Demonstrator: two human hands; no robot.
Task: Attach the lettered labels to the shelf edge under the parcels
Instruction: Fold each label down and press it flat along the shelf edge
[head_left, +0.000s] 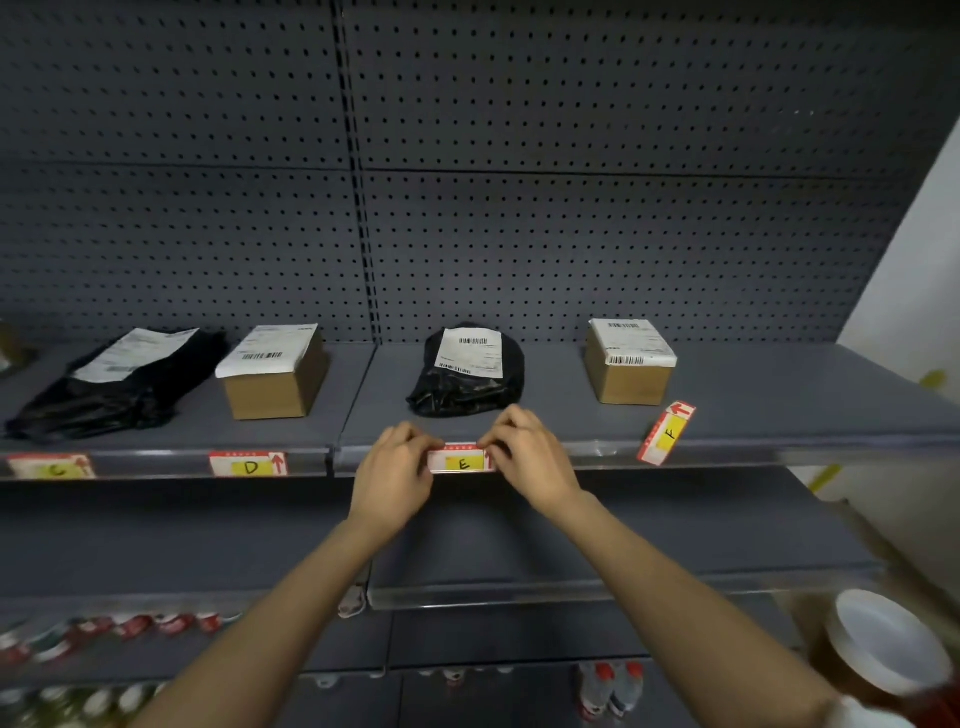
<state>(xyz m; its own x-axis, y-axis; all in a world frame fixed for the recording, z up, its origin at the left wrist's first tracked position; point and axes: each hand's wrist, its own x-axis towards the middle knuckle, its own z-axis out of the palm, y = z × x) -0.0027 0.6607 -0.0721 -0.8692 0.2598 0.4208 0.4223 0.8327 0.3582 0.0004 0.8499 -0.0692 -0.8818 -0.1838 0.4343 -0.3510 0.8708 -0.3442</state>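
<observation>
The label E (462, 459) sits against the clear shelf edge strip (592, 449), just below a black bag parcel (467, 371). My left hand (396, 467) pinches its left end and my right hand (524, 454) pinches its right end. Labels C (52, 466) and D (249, 464) sit in the strip under a flat black bag parcel (119, 382) and a cardboard box (272, 371). Label F (666, 432) lies loose and tilted on the shelf in front of another cardboard box (629, 361).
A grey pegboard back wall (467, 182) rises behind the parcels. A bare lower shelf (571, 540) runs below my wrists. Bottles (610, 686) and red-capped goods (104, 631) fill lower shelves. A white-lidded jar (883, 644) stands at the lower right.
</observation>
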